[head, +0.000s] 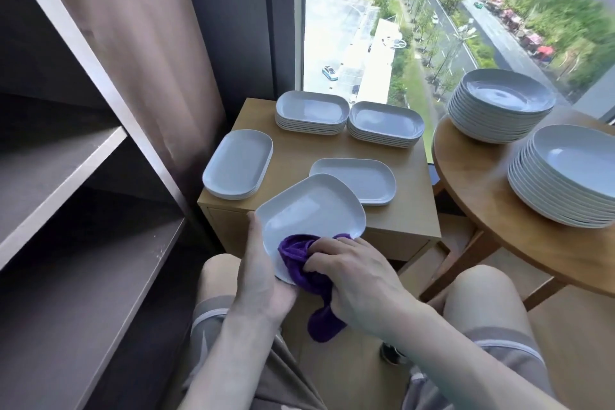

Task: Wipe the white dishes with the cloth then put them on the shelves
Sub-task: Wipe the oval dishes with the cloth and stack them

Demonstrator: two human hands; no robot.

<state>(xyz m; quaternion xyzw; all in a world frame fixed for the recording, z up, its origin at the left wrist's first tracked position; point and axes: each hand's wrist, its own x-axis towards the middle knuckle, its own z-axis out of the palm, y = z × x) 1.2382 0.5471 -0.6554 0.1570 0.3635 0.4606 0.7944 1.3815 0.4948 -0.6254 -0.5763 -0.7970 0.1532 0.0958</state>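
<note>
I hold one oblong white dish (309, 206) tilted over my lap at the lower middle of the frame. My left hand (263, 275) grasps its left rim with the thumb on top. My right hand (362, 280) is clenched round the bunched purple cloth (298, 263), and its fingers (321, 258) press the cloth onto the dish's near end while a loose tail hangs below. The dish looks glazed, stiff, light enough for one hand, slippery and likely to chip, so I judge the raised rim the safest hold, thumb over and fingers beneath. The cloth is soft and folds to the corners. On the square wooden table (293, 151) ahead I count four piles of the same oblong dishes: back left (311, 108), back right (385, 121), far left (238, 163) and a low one at centre (357, 178). They nest too closely to count each dish. On the round table (479, 183) at right stand two stacks of round plates, far (499, 98) and near (572, 170). The shelves (66, 160) at left carry no dishes that I can see.
</note>
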